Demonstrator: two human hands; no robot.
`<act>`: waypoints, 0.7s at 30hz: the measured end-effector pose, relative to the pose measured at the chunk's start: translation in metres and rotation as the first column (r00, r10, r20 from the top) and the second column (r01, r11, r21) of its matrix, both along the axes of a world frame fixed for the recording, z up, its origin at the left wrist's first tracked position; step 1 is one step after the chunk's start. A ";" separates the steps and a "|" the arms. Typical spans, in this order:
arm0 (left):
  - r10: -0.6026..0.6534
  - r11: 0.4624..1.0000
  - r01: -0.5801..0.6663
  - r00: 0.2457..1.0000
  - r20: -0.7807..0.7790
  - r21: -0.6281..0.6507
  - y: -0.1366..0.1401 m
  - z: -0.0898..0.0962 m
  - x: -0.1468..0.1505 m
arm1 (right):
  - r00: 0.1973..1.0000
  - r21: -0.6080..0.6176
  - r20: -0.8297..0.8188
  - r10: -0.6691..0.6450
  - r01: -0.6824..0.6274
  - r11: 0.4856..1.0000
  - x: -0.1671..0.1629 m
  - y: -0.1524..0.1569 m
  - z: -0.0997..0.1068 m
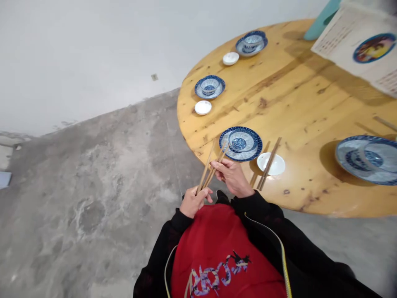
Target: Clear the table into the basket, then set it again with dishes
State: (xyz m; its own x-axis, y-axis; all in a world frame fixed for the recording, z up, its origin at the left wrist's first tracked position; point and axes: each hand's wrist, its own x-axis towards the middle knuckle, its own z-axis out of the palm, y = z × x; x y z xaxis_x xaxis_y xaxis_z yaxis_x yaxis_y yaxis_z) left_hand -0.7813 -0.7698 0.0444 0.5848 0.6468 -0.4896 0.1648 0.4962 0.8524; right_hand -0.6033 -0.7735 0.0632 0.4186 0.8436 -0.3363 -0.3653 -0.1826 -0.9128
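Note:
Several light wooden chopsticks [206,169] are in my hands, in front of my body at the table's near left edge. My left hand [192,201] is closed round their lower ends. Higher up, the fingers of my right hand [234,178] pinch some of the same sticks. The upper tips spread apart and reach in front of a blue-and-white plate [222,140] with a glass bowl [241,141] on it. To the right of my right hand, a darker pair of chopsticks [270,162] lies across a small white dish [279,165].
The round wooden table [297,111] carries more settings: a plate [219,93] with a white dish [203,107], another plate [252,53] with a white dish [231,58], and a plate [344,149] at right. A printed bag [338,37] and teal object [321,22] stand behind. Concrete floor [102,198] lies left.

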 end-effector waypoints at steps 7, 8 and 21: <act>0.177 0.982 -0.174 0.983 -0.043 0.074 0.044 -0.010 -0.065 | 0.984 -0.033 -0.008 -0.179 0.178 0.983 -0.044 0.033 -0.019; 0.203 0.977 -0.199 0.978 -0.048 0.078 0.052 -0.012 -0.070 | 0.976 -0.040 -0.013 -0.217 0.217 0.975 -0.044 0.037 -0.021; 0.280 0.956 -0.268 0.955 -0.096 0.123 0.234 -0.025 -0.035 | 0.832 0.035 -0.206 -0.515 0.532 0.846 -0.002 0.163 -0.042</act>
